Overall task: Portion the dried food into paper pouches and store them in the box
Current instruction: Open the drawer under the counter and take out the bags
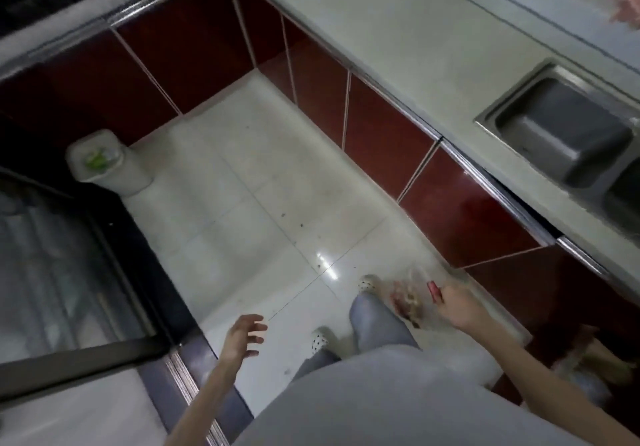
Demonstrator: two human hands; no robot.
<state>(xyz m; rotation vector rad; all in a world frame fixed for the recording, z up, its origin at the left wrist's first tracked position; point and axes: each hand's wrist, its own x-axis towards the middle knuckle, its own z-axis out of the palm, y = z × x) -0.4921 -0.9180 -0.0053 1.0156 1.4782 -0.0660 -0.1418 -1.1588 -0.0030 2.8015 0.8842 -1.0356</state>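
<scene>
Right fingers [446, 295]: curled, pinching a small red clip-like piece [434, 291] at the tips; blur hides the exact grip.
Right hand [459, 307]: near right, raised over the floor, beside the cabinet fronts.
Clear bag of dried food [408, 298]: just left of the right hand, motion-blurred; reddish and tan contents visible. Long axis runs roughly far-to-near, top end toward the far side. Cannot tell whether it hangs from the red piece.
Left fingers [254, 329]: spread and relaxed, touching nothing.
Left hand [242, 336]: near centre-left, over the floor.
Surroundings: pale tiled floor [242, 186]; dark red cabinets [388, 140]; countertop [398, 40] with steel sink [568, 134] at right; white bin [104, 165] at far left.
</scene>
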